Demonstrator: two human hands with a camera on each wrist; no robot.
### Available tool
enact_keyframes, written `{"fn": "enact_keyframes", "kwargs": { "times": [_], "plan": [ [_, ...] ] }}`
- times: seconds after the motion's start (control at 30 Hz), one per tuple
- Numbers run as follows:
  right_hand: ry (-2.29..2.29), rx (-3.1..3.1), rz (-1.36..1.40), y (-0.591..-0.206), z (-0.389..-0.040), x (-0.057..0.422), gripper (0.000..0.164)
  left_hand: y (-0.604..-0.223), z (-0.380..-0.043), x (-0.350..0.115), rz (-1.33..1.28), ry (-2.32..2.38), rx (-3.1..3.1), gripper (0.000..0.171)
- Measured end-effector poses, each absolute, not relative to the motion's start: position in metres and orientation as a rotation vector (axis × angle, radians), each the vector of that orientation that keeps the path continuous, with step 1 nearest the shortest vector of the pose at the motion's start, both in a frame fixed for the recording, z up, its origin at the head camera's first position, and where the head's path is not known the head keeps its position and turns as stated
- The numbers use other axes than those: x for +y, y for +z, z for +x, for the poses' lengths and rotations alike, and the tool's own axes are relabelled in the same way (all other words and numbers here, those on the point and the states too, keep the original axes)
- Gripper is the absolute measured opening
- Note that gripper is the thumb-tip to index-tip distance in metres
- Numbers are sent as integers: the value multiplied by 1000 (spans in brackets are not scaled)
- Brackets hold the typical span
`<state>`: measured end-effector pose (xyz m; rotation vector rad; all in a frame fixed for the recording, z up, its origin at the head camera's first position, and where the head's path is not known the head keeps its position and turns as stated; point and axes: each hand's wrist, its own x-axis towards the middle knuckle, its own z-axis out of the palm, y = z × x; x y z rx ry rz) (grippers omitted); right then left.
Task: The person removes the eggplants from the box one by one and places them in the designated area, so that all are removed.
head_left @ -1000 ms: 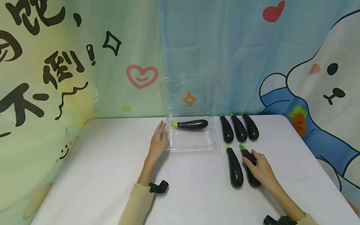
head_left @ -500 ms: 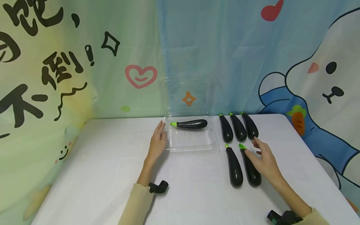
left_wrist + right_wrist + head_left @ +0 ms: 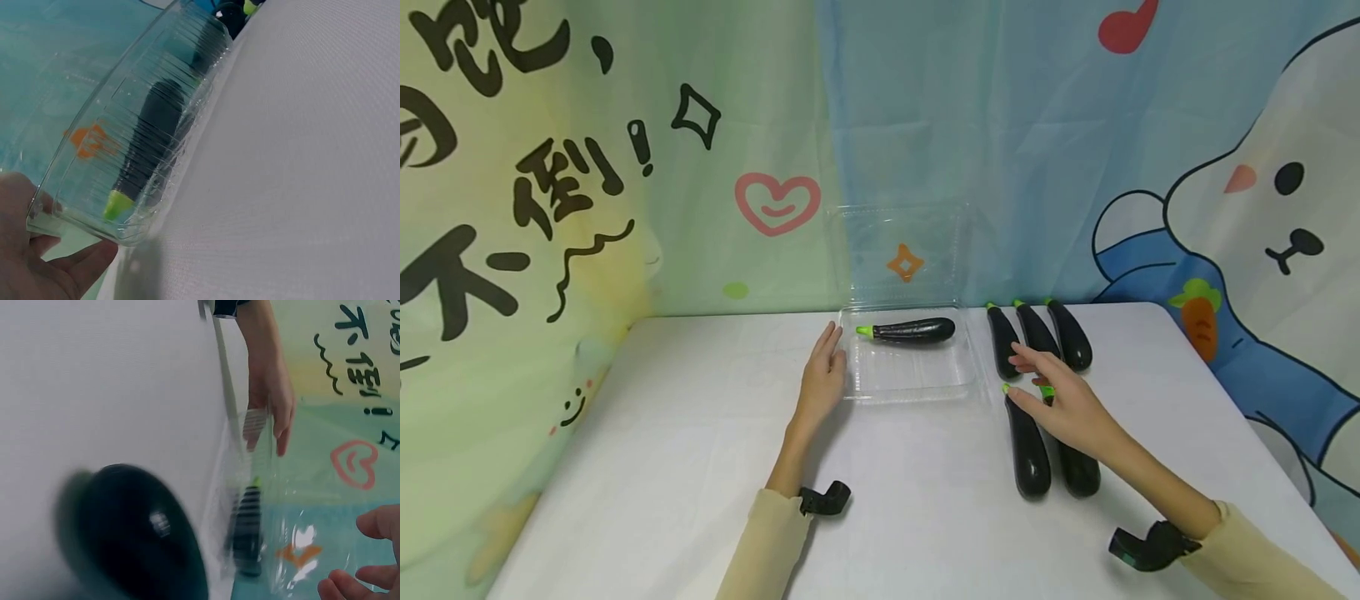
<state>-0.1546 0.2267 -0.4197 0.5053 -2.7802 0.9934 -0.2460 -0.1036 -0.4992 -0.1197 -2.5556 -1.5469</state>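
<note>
A clear plastic clamshell box [image 3: 910,375] stands on the table with its lid [image 3: 880,242] raised behind it. One eggplant [image 3: 913,331] with a green stem end lies crosswise at the back of its tray. My left hand [image 3: 822,379] touches the box's left side with fairly straight fingers; in the left wrist view the fingertips [image 3: 94,259] meet the box's corner. Above the eggplants on the right, my right hand [image 3: 1075,408] hovers with parted fingers and holds nothing. Below it lie two front eggplants [image 3: 1028,450], one partly covered by the hand.
Three more eggplants [image 3: 1071,337] lie side by side in a back row, right of the box. White cloth covers the table [image 3: 700,458]. A printed curtain [image 3: 1037,125] hangs directly behind it. Each wrist wears a black camera [image 3: 826,498].
My right hand lifts off the right front eggplant, reaches forward near the back row, then swings left over the eggplants. My left hand stays at the box.
</note>
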Motion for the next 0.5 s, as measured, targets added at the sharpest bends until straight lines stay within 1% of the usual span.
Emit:
{"fn": "enact_keyframes", "kwargs": {
  "times": [0.23,0.5],
  "plan": [
    [1008,-2809,622,-412,-166,210,60,-501,-247,-104,-123,-1548,-2555,47],
    [1021,-2878,742,-410,-177,196,57,-499,-245,-104,-108,-1550,-2557,46]
  ]
}}
